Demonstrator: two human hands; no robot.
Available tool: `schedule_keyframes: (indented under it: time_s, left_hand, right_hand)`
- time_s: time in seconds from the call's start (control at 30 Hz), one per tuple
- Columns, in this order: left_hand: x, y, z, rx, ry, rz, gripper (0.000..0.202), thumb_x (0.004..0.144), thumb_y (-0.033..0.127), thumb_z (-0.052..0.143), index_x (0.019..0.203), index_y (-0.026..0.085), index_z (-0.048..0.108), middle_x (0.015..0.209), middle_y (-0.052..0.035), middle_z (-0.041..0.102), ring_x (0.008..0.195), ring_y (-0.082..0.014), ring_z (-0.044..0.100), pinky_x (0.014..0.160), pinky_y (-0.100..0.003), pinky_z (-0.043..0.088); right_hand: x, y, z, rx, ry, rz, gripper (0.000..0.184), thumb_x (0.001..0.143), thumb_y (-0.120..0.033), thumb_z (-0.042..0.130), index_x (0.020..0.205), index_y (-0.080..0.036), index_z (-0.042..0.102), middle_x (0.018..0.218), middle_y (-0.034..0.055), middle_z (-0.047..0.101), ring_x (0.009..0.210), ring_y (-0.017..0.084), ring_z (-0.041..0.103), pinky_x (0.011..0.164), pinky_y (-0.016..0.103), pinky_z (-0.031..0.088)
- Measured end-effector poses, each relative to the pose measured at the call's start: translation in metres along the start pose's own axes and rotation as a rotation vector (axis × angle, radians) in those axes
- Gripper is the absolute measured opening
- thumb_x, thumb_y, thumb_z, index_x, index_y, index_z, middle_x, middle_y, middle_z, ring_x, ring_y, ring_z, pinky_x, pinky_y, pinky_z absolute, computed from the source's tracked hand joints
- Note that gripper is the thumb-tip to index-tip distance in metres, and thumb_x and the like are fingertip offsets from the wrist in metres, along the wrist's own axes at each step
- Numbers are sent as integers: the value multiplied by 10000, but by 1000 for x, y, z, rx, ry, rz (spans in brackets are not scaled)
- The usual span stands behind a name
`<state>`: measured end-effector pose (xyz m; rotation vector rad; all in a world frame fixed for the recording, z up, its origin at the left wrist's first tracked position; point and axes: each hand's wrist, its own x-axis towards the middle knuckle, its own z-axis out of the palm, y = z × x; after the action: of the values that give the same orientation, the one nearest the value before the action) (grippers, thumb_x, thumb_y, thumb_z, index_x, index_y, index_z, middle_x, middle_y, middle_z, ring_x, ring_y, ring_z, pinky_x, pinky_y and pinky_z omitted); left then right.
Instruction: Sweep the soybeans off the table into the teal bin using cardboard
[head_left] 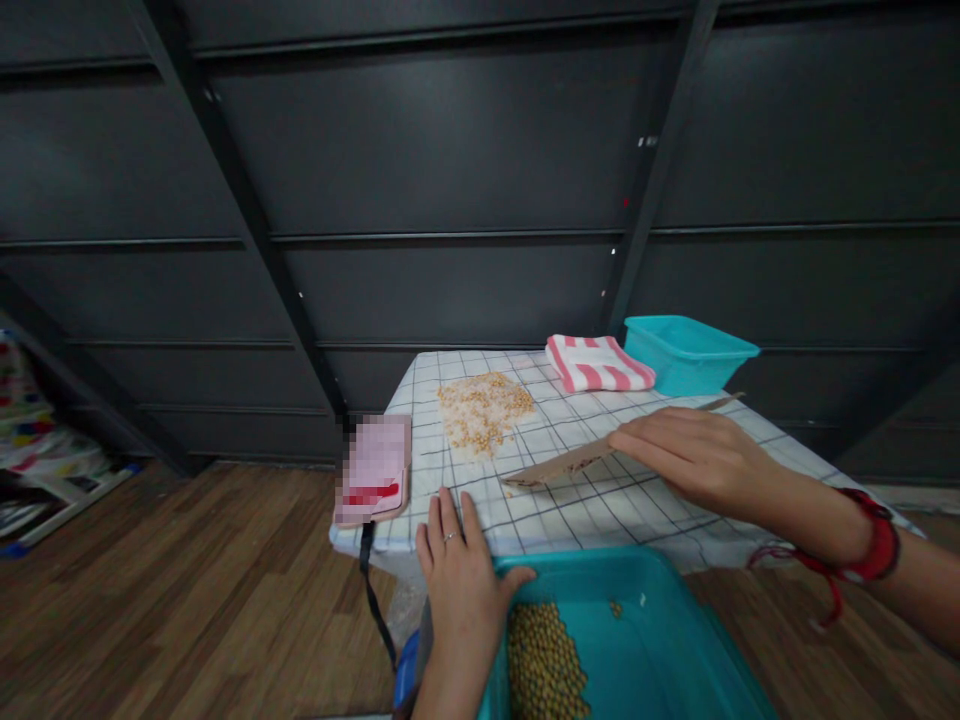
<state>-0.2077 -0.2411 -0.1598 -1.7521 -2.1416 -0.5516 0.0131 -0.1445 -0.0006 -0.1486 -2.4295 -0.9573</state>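
My right hand point(694, 455) is closed on a thin, stiff piece of cardboard point(559, 468), held tilted with its long edge low over the checked tablecloth. My left hand point(461, 580) lies with fingers stretched out on the table's front edge, its thumb over the rim of a teal bin point(645, 565). Inside the bin, a heap of round yellowish beans point(546, 660) fills the left side, and a few loose ones sit farther right. Beyond both hands, a patch of pale grains mixed with yellow beans point(484, 410) is spread on the cloth.
A smaller turquoise tub point(682, 350) stands at the back right beside a folded pink-and-white striped towel point(598, 362). At the left edge lies a pink case point(379, 465) with a black strap point(375, 590) hanging down. A dark panelled wall point(450, 140) rises behind the table.
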Motion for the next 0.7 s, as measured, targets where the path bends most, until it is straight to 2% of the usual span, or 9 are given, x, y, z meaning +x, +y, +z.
schedule_keyframes:
  time_s: [0.23, 0.37, 0.6, 0.7]
  left_hand:
    - [3, 7, -7, 8, -7, -60, 949, 488, 497, 748, 1235, 22, 406, 1318, -296, 390, 1211, -417, 353, 960, -573, 304]
    - [2, 5, -5, -2, -14, -60, 930, 526, 518, 714, 1253, 43, 383, 1330, -282, 383, 1225, -406, 338, 972, -577, 282]
    - [-2, -3, 1, -30, -33, -19, 918, 582, 530, 662, 1295, 64, 320, 1352, -272, 355, 1246, -409, 299, 968, -587, 276]
    - [-2, -2, 1, -34, -28, -24, 911, 583, 507, 672, 1295, 63, 317, 1352, -267, 357, 1248, -404, 296, 974, -580, 273]
  right_hand:
    - [3, -9, -15, -12, -25, 19, 252, 837, -3, 330, 908, -156, 518, 731, 34, 655, 632, 119, 577, 607, 255, 461]
    - [1, -14, -19, -4, -58, 39, 261, 851, -12, 311, 901, -159, 520, 727, 45, 651, 636, 120, 567, 596, 254, 457]
    - [0, -20, -21, 163, -76, 125, 237, 870, -61, 324, 812, -190, 514, 693, 26, 631, 578, 116, 542, 520, 254, 427]
    - [-1, -20, -23, 240, -65, 160, 210, 888, -93, 332, 838, -193, 509, 705, 19, 634, 591, 108, 553, 528, 238, 429]
